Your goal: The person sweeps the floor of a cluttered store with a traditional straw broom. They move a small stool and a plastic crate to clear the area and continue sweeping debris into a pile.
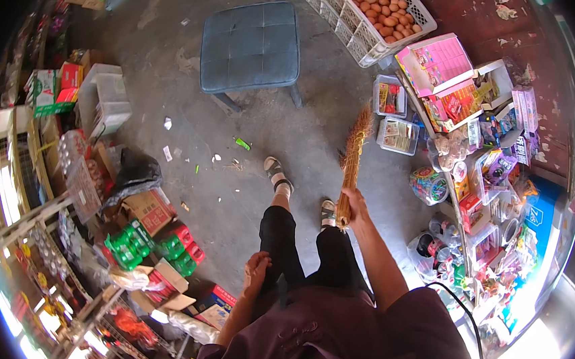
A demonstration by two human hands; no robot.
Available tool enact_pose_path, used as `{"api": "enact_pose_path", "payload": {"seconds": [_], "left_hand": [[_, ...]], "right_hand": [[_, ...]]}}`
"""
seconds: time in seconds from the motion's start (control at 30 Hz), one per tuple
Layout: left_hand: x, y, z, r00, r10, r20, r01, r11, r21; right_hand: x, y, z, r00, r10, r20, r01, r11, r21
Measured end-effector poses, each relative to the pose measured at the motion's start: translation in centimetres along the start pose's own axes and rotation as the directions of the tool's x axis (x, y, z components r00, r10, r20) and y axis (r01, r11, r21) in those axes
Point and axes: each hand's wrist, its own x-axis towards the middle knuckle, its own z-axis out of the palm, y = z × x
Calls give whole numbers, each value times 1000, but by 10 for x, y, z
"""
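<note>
My right hand grips a straw hand broom near the bound end of its handle, with the bristle end pointing away from me over the floor. My left hand hangs beside my left thigh, its fingers curled and no object visible in it. On the concrete floor lie a bright green wrapper, a white paper scrap and several smaller bits of litter. A blue padded stool stands farther ahead.
A white plastic crate of eggs stands ahead right. Snack boxes, jars and two clear plastic tubs line the right side. Cartons, green bottle packs, a black plastic bag and metal shelving crowd the left. A black cable hangs at lower right.
</note>
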Motion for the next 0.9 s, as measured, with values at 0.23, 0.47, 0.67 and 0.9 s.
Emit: {"api": "enact_pose_path", "payload": {"seconds": [0.23,0.47,0.67,0.9], "left_hand": [[84,90,-72,969,-244,28,244,970,-5],[114,117,-109,997,-79,14,75,976,206],[137,132,-84,934,-356,-11,353,920,170],[172,195,-15,972,-168,162,128,965,230]], "right_hand": [[3,-41,50,987,34,155,-47,996,78],[37,-88,93,981,-179,-79,179,984,-9],[38,-99,38,973,-107,-205,113,993,17],[24,-125,15,982,87,-167,-47,972,229]]}}
